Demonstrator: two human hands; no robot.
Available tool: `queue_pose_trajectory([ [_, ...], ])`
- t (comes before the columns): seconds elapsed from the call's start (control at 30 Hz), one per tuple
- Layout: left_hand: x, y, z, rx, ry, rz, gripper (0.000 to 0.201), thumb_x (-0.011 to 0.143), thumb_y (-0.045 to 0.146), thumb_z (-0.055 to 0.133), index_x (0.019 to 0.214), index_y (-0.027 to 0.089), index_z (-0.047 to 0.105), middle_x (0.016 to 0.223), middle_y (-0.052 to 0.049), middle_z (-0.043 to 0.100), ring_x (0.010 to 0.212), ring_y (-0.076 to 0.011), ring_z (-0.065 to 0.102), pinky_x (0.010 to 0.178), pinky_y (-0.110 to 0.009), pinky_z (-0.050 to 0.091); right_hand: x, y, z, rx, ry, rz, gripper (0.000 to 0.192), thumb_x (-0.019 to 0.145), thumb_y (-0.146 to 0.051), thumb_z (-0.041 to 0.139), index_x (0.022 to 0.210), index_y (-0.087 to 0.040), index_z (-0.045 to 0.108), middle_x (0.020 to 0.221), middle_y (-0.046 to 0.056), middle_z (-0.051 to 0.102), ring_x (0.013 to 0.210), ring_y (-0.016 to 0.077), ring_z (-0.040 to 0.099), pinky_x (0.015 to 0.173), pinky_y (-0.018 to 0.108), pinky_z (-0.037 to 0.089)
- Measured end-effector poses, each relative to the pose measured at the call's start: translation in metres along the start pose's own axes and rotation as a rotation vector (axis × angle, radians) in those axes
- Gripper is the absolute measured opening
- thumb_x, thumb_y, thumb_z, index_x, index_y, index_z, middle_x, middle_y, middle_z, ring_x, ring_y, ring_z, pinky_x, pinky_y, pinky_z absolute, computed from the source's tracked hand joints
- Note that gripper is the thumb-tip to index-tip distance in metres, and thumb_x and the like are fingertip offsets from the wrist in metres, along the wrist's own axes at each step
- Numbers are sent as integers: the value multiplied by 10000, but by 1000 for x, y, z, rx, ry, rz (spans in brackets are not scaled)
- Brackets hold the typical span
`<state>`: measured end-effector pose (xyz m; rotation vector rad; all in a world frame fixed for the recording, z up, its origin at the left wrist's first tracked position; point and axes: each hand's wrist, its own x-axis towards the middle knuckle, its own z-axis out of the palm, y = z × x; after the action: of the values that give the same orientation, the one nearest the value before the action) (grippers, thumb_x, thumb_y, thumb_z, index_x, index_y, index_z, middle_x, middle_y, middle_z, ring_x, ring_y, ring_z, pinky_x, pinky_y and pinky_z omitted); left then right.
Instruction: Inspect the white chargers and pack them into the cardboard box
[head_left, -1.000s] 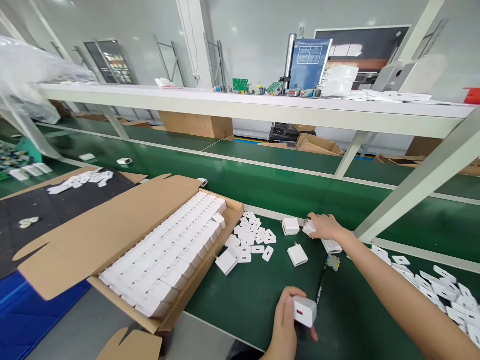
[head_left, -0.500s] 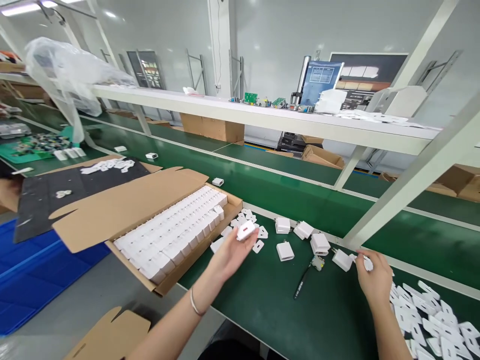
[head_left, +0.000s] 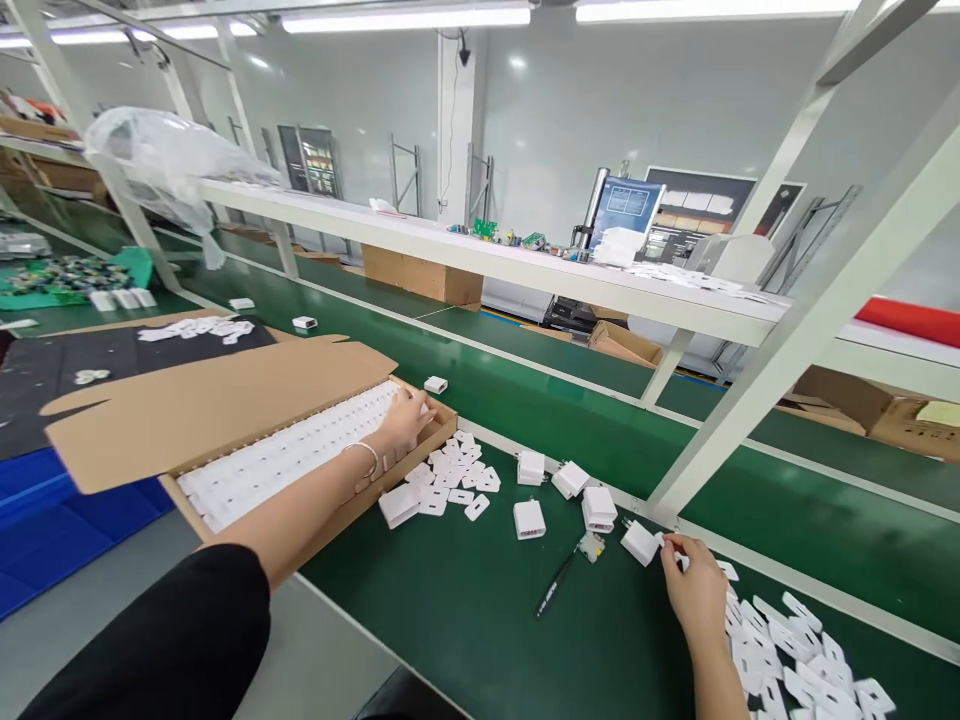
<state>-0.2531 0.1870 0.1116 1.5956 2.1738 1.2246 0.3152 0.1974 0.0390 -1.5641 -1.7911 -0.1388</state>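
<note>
My left hand [head_left: 405,415] reaches into the far end of a long open cardboard box [head_left: 322,545]. Its fingers are closed around a white charger, mostly hidden by the hand. Rows of white chargers [head_left: 285,455] fill the box. My right hand [head_left: 696,585] is low over the green bench, its fingertips pinching a small white plate [head_left: 683,562], partly covered by the fingers. Beside it lies a white plug charger [head_left: 640,542]. Several more chargers [head_left: 529,520] stand to the left of that. A heap of white slotted plates [head_left: 795,650] spreads to the right of this hand.
Black tweezers [head_left: 556,585] lie by a small circuit board [head_left: 591,546]. Loose white plates [head_left: 454,465] are scattered beside the box. A slanted white post [head_left: 750,370] rises at the bench's back edge below a shelf [head_left: 480,255]. Single chargers [head_left: 436,384] sit on the green belt.
My left hand has moved left from above the bench into the box, taking the charger with it. My right hand stays by the plug charger, still pinching. The view has turned and tilted up.
</note>
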Motion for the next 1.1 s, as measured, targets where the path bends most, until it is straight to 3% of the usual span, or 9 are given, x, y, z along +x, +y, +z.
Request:
queue_pose_trajectory([
  [0.13,-4,-17,9,280,-108,100,223,943,366,508,976,178,623,1159,-226,613,1196,-415,526,1090,-583,385,-1,2,4,2,-35,21,376,875,-496,444,911,-251,727,992,141,777,964,392,733,767,499,527],
  [0.3,-8,-28,13,492,-170,167,285,956,314,500,1103,171,699,1349,-262,621,1376,-442,442,1169,-595,292,-3,2,6,-28,-104,29,394,894,-503,435,933,-246,731,1020,149,760,1006,382,713,778,482,529],
  [0.5,-10,-37,12,629,-199,90,356,943,334,542,1192,157,724,1573,-255,511,1505,-484,339,1202,-643,229,-5,3,4,-92,-166,62,403,898,-465,464,975,-187,745,886,148,683,858,342,669,808,478,532],
  [0.67,-2,-30,11,666,-223,-10,421,953,383,519,1232,152,736,1573,-272,522,1484,-523,384,1156,-692,294,-10,-3,1,-143,-220,65,435,926,-448,524,1191,-169,725,1058,157,680,1003,333,663,948,462,529],
  [0.8,0,-7,13,674,-168,-35,520,1002,424,422,1281,97,714,1595,-307,463,1489,-556,357,1146,-729,300,-14,-8,-1,-216,-281,75,453,918,-315,535,1320,-202,711,1234,162,681,1132,348,628,1008,467,502],
  [0.9,-15,28,20,631,4,84,534,1015,356,379,1341,46,668,1618,-310,397,1503,-516,329,1184,-674,305,-14,-5,-6,-285,-300,147,513,931,-238,476,1392,-164,689,1373,198,650,1190,389,602,1019,511,488],
  [0.97,-34,55,30,535,63,221,503,1011,353,399,1338,89,676,1522,-272,481,1431,-481,422,1153,-626,376,-13,-1,-9,-323,-311,204,540,950,-231,442,1429,-128,670,1450,220,617,1240,429,577,1024,555,480],
  [1.03,-58,80,43,394,-69,363,481,1025,382,403,1327,126,676,1416,-228,547,1314,-420,544,1113,-553,449,-12,2,-11,-352,-328,250,547,963,-245,434,1442,-115,663,1498,227,594,1268,463,559,1011,594,479],
  [1.1,-85,99,60,236,-318,422,506,1041,437,404,1396,155,628,1422,-191,545,1119,-346,663,1009,-475,530,-12,3,-12,-365,-344,271,530,973,-285,451,1431,-143,676,1513,205,596,1283,466,553,1008,602,481],
])
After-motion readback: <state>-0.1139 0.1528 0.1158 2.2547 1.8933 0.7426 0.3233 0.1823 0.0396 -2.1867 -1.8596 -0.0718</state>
